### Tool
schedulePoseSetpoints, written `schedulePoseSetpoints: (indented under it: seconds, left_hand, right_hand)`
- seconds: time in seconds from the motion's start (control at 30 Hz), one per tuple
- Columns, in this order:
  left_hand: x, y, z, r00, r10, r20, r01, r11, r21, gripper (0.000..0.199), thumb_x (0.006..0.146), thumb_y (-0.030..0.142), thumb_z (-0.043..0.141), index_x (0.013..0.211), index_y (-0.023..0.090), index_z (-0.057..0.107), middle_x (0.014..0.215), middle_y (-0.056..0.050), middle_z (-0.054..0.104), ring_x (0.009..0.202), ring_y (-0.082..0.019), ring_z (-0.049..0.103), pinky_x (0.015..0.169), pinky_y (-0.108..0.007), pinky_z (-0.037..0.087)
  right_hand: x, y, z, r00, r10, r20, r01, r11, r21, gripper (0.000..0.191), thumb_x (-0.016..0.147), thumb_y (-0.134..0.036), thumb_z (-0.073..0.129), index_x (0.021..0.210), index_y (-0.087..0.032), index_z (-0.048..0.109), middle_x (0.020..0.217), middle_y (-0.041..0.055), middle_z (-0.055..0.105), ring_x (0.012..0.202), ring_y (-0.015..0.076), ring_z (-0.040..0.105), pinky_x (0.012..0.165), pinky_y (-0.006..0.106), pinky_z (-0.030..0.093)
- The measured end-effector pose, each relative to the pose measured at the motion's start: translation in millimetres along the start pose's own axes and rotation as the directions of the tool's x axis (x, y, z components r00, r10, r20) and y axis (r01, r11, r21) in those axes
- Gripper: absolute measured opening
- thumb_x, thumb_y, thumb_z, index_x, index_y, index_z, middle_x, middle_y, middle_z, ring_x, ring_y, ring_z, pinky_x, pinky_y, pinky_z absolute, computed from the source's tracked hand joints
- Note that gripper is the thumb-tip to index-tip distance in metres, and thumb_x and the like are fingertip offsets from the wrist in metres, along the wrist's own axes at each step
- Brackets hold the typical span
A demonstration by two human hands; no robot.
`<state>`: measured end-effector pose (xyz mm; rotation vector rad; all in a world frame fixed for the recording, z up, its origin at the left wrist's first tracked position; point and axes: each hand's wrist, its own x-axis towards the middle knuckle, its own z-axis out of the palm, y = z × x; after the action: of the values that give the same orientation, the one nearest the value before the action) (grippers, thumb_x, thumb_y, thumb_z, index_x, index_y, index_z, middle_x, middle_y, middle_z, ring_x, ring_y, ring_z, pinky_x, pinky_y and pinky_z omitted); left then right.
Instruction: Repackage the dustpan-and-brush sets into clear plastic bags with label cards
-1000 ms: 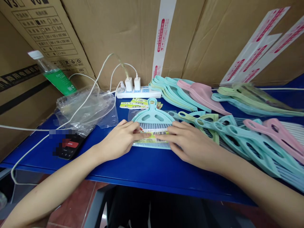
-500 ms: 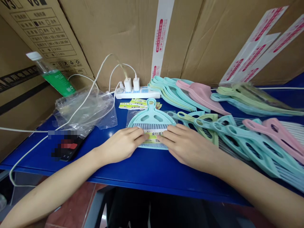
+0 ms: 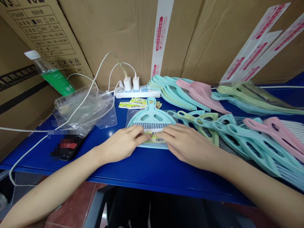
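Observation:
A light-blue dustpan [image 3: 153, 110] lies flat on the blue table with its handle pointing away from me. Grey bristles [image 3: 155, 126] of a brush rest inside it, and clear plastic film [image 3: 130, 114] shows around its edges. Across the bristles is a white and yellow printed label [image 3: 154, 131]. My left hand [image 3: 124, 142] is closed at the label's left end, its thumb lying over the print. At the right end my right hand [image 3: 187, 142] is also closed, with bent fingertips on the label. The fingers cover both ends of it.
Several more labels [image 3: 136, 103] lie before a white power strip [image 3: 142, 92]. Brushes [image 3: 247, 134] and stacked dustpans [image 3: 197, 93] fill the right side. Leftward are a phone [image 3: 70, 147], plastic bags [image 3: 83, 107], a white cable [image 3: 83, 106] and a bottle [image 3: 57, 79]. Cardboard boxes [image 3: 118, 31] stand behind.
My left thumb has slid slightly right over the label. The right fingers have shifted a little, and a barcode now shows beside them. The dustpan stays in place.

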<state>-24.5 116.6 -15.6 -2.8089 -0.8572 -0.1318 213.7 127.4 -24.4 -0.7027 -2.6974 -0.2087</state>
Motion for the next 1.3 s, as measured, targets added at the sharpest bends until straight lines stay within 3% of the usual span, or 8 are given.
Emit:
schedulePoseSetpoints:
  seconds: [0.13,0.33,0.6,0.8,0.93,1.3]
  left_hand:
    - [-1,-1,0.0,0.999,-0.017,0.027,0.017,1.0,-0.008,0.044,0.089,0.002,0.039,0.128,0.016,0.055,0.092,-0.006,0.056,0.082,-0.018,0.059,0.072,-0.03,0.056]
    - [-1,-1,-0.6,0.998,-0.026,0.051,0.027,0.999,-0.033,0.046,0.089,0.002,0.038,0.129,0.017,0.054,0.095,-0.007,0.056,0.087,-0.019,0.058,0.074,-0.03,0.055]
    - [1,0,-2.2,0.99,-0.071,0.121,0.08,0.994,-0.074,0.049,0.087,0.0,0.039,0.129,0.02,0.053,0.097,-0.006,0.055,0.089,-0.019,0.056,0.075,-0.03,0.054]
    - [4,1,-1.7,0.979,-0.11,0.175,0.12,0.991,-0.052,0.051,0.087,0.0,0.038,0.129,0.022,0.054,0.092,-0.005,0.052,0.084,-0.019,0.056,0.073,-0.031,0.054]
    - [5,1,-1.6,0.982,-0.112,0.152,0.118,0.992,-0.033,0.053,0.086,0.0,0.037,0.13,0.023,0.054,0.089,-0.003,0.053,0.082,-0.017,0.057,0.074,-0.029,0.053]
    - [3,-1,-7.0,0.988,-0.12,0.094,0.122,0.992,-0.019,0.046,0.086,0.0,0.04,0.12,0.021,0.062,0.093,-0.005,0.064,0.084,-0.019,0.061,0.078,-0.033,0.048]
  right_hand:
    - [-1,1,-1,1.0,0.019,0.006,-0.019,1.0,0.008,0.024,0.083,-0.004,0.046,0.091,-0.015,0.065,0.082,0.0063,0.067,0.075,0.0208,0.062,0.068,0.033,0.048]
    - [-1,2,0,1.0,0.006,0.021,-0.006,1.0,0.027,0.033,0.08,-0.002,0.047,0.102,-0.018,0.065,0.084,0.005,0.065,0.078,0.021,0.062,0.069,0.032,0.047]
    - [-1,3,-2,0.999,0.039,0.01,-0.039,0.999,-0.005,0.027,0.081,-0.002,0.047,0.091,-0.017,0.066,0.077,0.0049,0.062,0.073,0.0206,0.059,0.066,0.032,0.042]
    - [0,3,-1,1.0,0.021,0.006,-0.021,0.999,0.025,0.03,0.08,-0.001,0.047,0.096,-0.017,0.067,0.078,0.0043,0.062,0.072,0.0198,0.057,0.066,0.031,0.04]
    - [1,3,-2,0.999,0.035,0.019,-0.036,0.999,0.024,0.032,0.081,-0.001,0.045,0.096,-0.018,0.068,0.076,0.0036,0.061,0.071,0.0193,0.056,0.065,0.031,0.038]
    - [-3,12,-16,0.996,0.088,0.025,-0.087,0.996,-0.025,0.031,0.082,-0.003,0.045,0.074,-0.018,0.071,0.068,0.004,0.059,0.065,0.0177,0.052,0.065,0.031,0.036]
